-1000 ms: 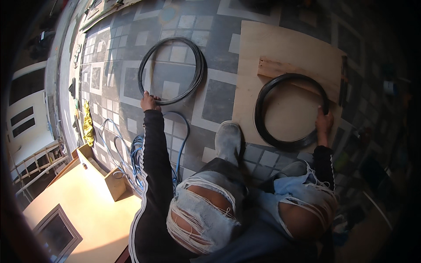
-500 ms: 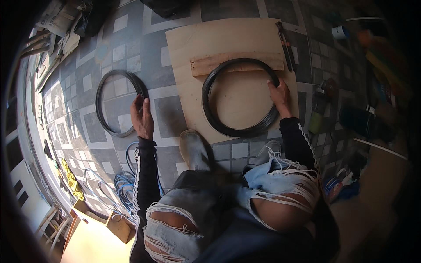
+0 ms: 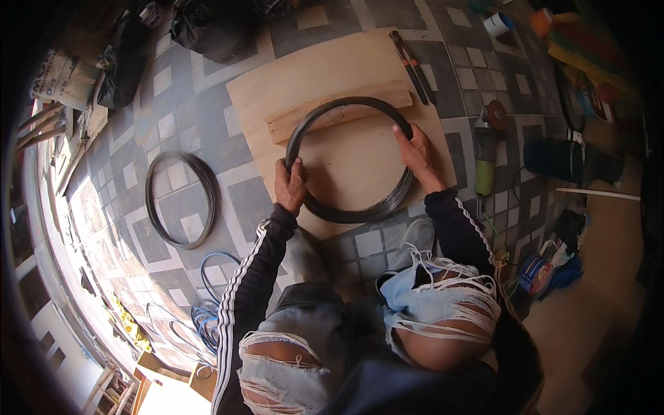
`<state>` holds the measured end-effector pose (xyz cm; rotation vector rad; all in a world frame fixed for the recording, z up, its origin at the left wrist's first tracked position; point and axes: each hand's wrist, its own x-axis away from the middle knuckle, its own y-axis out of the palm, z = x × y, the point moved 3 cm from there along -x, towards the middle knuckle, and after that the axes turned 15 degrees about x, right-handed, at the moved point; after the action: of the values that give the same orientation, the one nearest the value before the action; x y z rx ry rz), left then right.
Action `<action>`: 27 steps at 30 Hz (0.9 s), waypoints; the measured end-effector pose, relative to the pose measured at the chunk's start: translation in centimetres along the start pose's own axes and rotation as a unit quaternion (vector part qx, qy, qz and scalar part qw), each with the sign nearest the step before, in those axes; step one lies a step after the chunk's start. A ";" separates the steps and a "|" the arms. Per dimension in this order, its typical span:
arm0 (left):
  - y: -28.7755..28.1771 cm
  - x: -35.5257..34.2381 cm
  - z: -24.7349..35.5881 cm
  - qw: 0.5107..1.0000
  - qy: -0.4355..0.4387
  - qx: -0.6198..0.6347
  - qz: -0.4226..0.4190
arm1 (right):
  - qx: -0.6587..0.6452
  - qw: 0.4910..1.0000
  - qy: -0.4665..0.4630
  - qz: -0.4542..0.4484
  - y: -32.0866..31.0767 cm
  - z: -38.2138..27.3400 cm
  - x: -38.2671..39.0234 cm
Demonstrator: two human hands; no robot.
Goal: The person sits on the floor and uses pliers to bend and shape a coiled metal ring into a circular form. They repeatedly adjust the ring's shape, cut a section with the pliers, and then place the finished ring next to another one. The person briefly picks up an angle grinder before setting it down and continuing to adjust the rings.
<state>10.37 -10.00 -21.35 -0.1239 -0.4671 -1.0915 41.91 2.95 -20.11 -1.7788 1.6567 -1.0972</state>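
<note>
A thick coil of dark wire (image 3: pixel 356 213) rests over a plywood sheet (image 3: pixel 263 83) and a short wooden plank (image 3: pixel 377 92). My left hand (image 3: pixel 290 180) grips the coil's left side, and my right hand (image 3: pixel 415 149) grips its upper right side, both with fingers wrapped round it. A thinner, smaller wire coil (image 3: pixel 207 214) lies apart on the tiled floor to the left. A long tool with orange-marked handles (image 3: pixel 413 66) lies at the sheet's upper right edge.
An angle grinder (image 3: pixel 485 155) lies right of the sheet, beside assorted gear (image 3: pixel 539 273). Black bags (image 3: pixel 211 24) are at the top. Blue hose (image 3: pixel 207 321) lies lower left, near a yellow cloth (image 3: pixel 131 325) and a plywood box (image 3: pixel 166 373).
My left hand has left the smaller coil and moved right onto the larger coil. My right hand still holds the larger coil. The view has swung toward the right.
</note>
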 end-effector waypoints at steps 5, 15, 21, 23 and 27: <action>-0.3 0.7 -0.3 1.000 -0.029 0.000 -0.006 | -0.017 0.999 -0.014 -0.025 1.0 -1.5 -1.0; 0.6 2.1 -0.7 0.995 -0.065 0.079 -0.007 | 0.026 0.990 -0.127 0.057 -2.9 -1.3 0.7; -1.2 4.1 1.2 0.998 -0.001 -0.035 -0.053 | 0.126 0.947 -0.009 0.294 -13.5 9.0 3.7; -2.0 5.1 1.5 0.999 -0.011 -0.038 -0.001 | 0.199 0.935 0.070 0.286 -15.7 13.2 3.8; -3.6 6.3 3.6 0.990 0.076 -0.122 -0.012 | 0.234 0.946 0.113 0.194 -17.5 18.3 1.8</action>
<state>8.44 -15.67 -15.92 -0.2484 -0.1974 -1.1704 66.91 0.72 -16.32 -1.0093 1.6048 -1.3963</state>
